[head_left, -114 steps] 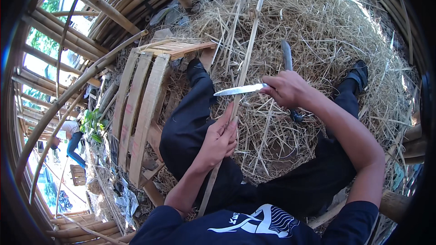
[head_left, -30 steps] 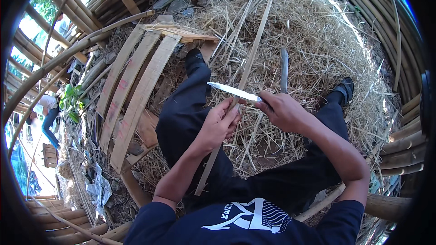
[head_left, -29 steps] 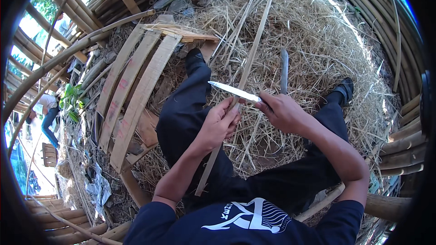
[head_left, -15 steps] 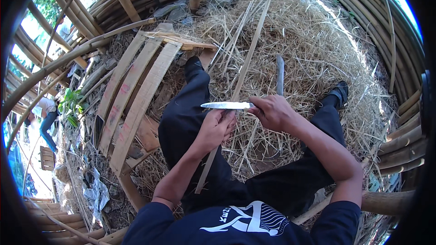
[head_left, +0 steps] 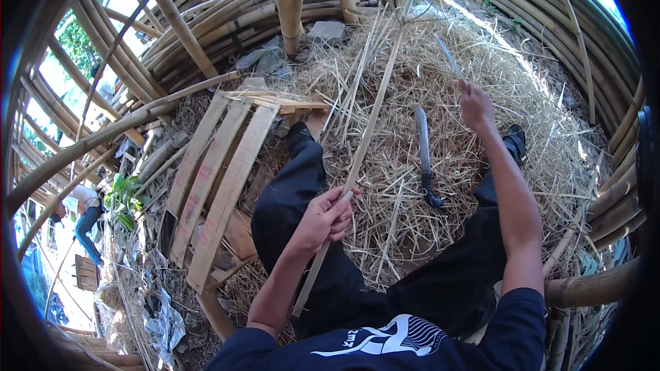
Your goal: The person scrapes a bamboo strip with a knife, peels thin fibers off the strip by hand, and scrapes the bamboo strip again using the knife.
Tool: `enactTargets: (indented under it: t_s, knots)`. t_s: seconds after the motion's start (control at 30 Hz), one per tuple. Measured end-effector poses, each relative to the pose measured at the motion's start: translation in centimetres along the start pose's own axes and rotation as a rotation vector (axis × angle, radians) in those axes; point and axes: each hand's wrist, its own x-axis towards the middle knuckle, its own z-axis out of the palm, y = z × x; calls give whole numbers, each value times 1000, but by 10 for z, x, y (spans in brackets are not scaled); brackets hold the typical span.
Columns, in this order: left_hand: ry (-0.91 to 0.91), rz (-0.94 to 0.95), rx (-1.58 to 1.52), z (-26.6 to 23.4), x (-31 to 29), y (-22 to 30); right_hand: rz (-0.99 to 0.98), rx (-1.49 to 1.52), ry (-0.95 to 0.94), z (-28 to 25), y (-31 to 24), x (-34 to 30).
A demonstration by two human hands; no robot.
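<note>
My left hand [head_left: 324,217] is closed around a long, thin bamboo strip [head_left: 372,120]. The strip slants from beside my left thigh, between my legs, up to the far stacked bamboo. Out in front and to the right, my right hand [head_left: 475,104] grips a knife [head_left: 450,56] by its handle. The blade points away from me and to the left, apart from the strip. On the straw between my legs lies a machete [head_left: 424,153] with a dark, curved handle, touched by neither hand.
Straw and shavings [head_left: 440,233] cover the ground. A slatted wooden crate [head_left: 230,185] leans beside my left leg. Thin strips [head_left: 357,72] lie beyond it. Bamboo poles [head_left: 564,41] stack around the sides, and an upright post [head_left: 290,7] stands ahead. Another person [head_left: 87,213] is at the far left.
My right hand has carried the knife from beside the strip, forward and to the right. My left hand keeps its hold on the strip. The machete's handle has come into sight.
</note>
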Motion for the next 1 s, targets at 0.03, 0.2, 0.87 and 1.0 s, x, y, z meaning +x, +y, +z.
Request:
enactTargets:
  t_s: [0.03,0.2,0.87,1.0]
  knots:
    - [2,6,5,-2,1,4,-4,6,3,-8,-6,-5]
    - [118,47,123,17,4,14,-360,107,-174,-7,-3,-56]
    - [92,-108,140,32,7,-2,-136,-18,-228,7,29,-8]
    - [56,-89,166,23,5,-4,-65,-5,-7,14,92,-2]
